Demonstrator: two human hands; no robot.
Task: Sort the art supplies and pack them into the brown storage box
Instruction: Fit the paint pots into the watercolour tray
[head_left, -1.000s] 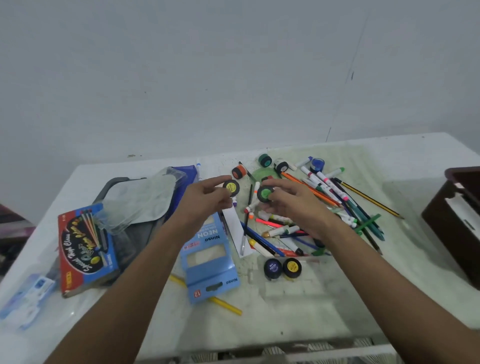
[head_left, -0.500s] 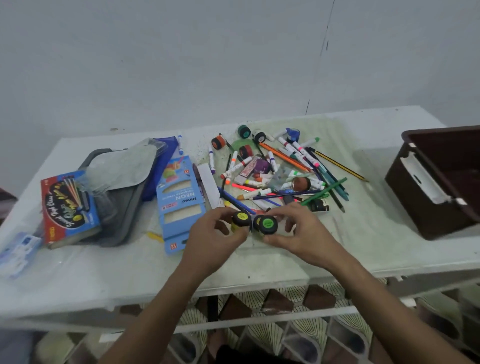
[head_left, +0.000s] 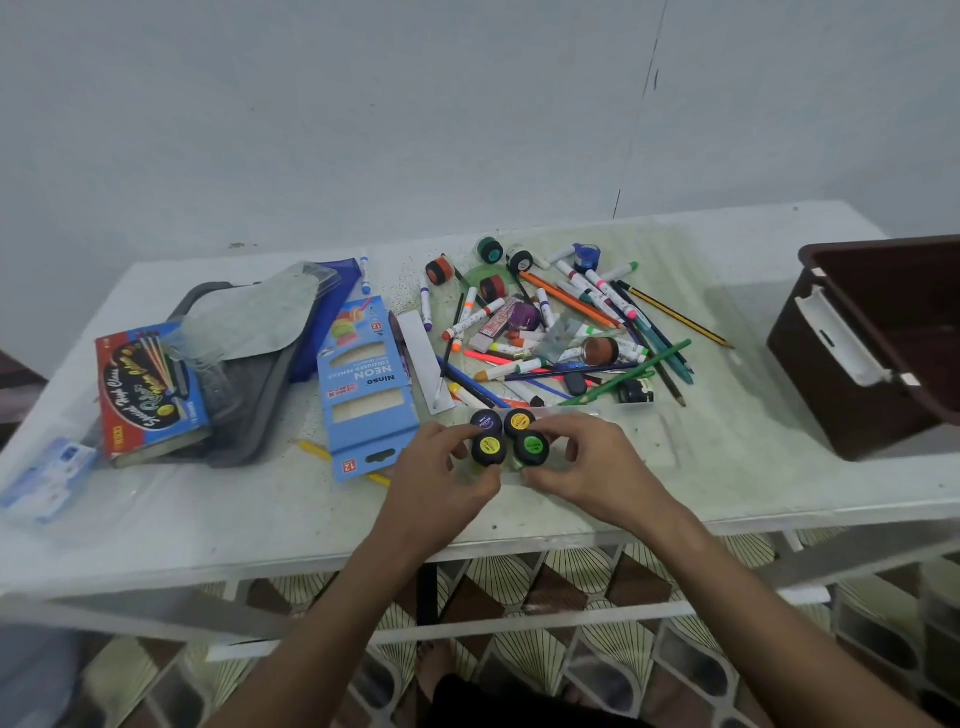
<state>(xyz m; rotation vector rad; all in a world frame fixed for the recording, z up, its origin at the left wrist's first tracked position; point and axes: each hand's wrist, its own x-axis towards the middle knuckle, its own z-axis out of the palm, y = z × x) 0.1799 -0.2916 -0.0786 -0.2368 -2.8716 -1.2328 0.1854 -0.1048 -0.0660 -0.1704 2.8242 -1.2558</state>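
Several small paint pots stand in a tight square near the table's front edge. My left hand (head_left: 441, 475) pinches the yellow-lidded pot (head_left: 489, 447). The green-lidded pot (head_left: 532, 446) is pinched by my right hand (head_left: 582, 467). Behind them stand a dark blue-lidded pot (head_left: 486, 420) and an orange-yellow-lidded pot (head_left: 519, 421). A heap of markers, pencils and pens (head_left: 561, 332) lies further back, with more paint pots (head_left: 490, 250) at its far edge. The brown storage box (head_left: 862, 343) sits open at the right of the table.
A blue neon coloured-pencil carton (head_left: 363, 384) lies left of my hands, with a yellow pencil (head_left: 317, 451) under it. Further left are a grey pouch (head_left: 249, 364), a clear plastic sleeve (head_left: 254, 317) and a red and blue pencil box (head_left: 150, 389). The table's front edge (head_left: 311, 566) is close.
Both hands brought the yellow and green pots from the heap toward the front edge and set them beside the dark blue and orange-yellow pots. The view pulled back and the brown box came into sight.
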